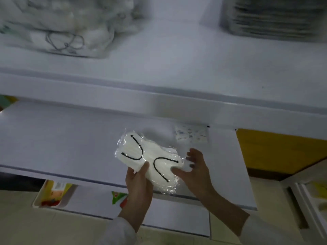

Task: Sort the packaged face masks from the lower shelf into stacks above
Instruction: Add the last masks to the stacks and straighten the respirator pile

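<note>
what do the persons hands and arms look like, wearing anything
No gloves: the left hand and right hand are bare, with no ring or watch visible. Some nails on the right hand look dark, perhaps polish. Each forearm is uncovered near the wrist and runs into a pale, whitish sleeve further up: the left sleeve and the right sleeve.

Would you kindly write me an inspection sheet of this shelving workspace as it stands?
Surface: white lower shelf beneath white upper shelf.
Job's things: clear plastic pack of white face masks with black ear loops, held over the lower shelf; blurred clear bag of masks and dark stack on upper shelf.
Clutter: small printed label on lower shelf.
Grippers: left hand grips the pack; right hand touches its edge, fingers spread.
Cables: nothing seen.
Surroundings: colourful packets below; yellow panel at right.
</note>
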`<state>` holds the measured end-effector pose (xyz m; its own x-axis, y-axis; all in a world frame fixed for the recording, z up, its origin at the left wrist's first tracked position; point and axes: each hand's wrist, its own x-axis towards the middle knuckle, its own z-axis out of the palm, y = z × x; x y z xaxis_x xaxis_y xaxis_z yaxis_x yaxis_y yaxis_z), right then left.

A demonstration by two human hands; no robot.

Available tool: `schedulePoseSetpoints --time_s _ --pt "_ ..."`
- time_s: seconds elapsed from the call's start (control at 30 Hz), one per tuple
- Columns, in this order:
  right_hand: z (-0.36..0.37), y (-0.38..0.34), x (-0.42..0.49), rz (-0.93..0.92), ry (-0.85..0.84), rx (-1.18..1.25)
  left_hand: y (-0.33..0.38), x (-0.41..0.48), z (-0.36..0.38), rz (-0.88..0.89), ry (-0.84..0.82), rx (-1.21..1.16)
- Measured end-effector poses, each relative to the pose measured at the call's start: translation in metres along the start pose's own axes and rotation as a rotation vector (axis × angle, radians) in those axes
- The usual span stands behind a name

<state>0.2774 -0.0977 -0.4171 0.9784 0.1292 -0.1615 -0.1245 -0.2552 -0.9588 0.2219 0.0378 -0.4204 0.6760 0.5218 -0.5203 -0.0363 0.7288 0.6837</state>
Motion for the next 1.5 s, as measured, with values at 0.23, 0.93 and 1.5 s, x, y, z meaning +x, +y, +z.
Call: schedulePoseSetpoints --time_s 0.23,0.93,1.5 --pt "-0.067 -0.052 -0.050 0.010 -0.159 0.285 0.030 -0.075 0.016 -0.004 -0.218 0.086" --pt "-0.249 -0.279 -0.060 -0.704 0.105 -0.061 0.174 -0.187 0.202 0.849 -0.531 0.686" --pt "-0.250 -0.236 -0.011 -0.394 0.047 0.115 0.155 -0.144 0.202 0.837 -0.425 0.933"
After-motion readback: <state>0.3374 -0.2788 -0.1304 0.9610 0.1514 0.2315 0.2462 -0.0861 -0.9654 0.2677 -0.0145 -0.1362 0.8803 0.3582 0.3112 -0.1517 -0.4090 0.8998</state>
